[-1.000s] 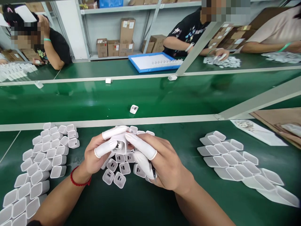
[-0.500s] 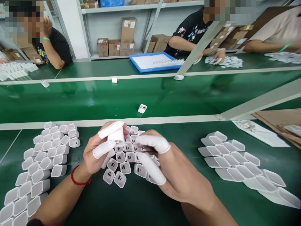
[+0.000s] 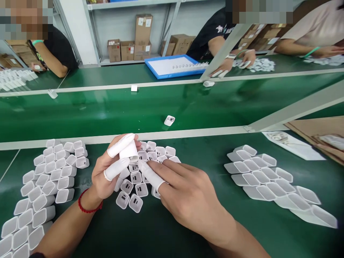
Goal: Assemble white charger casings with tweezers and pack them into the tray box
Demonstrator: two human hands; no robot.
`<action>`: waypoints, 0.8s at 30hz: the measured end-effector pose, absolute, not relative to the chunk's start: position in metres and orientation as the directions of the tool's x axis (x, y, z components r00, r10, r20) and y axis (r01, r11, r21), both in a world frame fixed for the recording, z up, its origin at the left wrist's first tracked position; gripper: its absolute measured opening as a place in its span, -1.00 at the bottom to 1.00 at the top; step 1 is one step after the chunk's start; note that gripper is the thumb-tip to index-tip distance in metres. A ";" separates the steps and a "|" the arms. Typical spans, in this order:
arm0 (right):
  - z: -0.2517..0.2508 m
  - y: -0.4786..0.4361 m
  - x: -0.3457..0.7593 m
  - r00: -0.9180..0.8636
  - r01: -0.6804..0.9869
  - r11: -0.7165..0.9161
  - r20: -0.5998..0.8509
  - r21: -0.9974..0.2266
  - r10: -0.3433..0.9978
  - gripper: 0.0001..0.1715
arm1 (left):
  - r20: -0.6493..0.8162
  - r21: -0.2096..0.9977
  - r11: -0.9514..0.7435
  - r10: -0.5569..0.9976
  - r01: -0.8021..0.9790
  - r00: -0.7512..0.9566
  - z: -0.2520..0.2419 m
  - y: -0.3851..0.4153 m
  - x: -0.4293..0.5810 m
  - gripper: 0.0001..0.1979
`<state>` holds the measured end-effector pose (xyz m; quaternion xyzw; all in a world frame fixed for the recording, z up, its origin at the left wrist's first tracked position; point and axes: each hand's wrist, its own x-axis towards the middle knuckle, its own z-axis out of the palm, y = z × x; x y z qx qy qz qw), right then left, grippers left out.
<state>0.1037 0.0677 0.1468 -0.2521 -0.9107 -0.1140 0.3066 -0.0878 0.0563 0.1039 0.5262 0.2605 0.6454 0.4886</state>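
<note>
We see a green workbench [image 3: 166, 229] beside a conveyor belt [image 3: 107, 111], shelves behind. Our left hand [image 3: 107, 175] pinches one white charger shell [image 3: 128, 151] above the charger cluster [image 3: 134, 186]; our right hand [image 3: 188, 193] lies flat, released, touching the cluster.

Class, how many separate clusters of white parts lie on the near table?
3: left cluster, beside the left hand; middle cluster, under the right hand; right cluster, apart. Parts may be hidden.
</note>
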 end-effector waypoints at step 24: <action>0.143 0.060 0.098 -0.591 0.646 0.763 0.637 0.008 0.494 -0.66 | 0.355 0.897 -0.355 0.934 -0.263 -0.048 0.104 0.059 -0.080 -0.62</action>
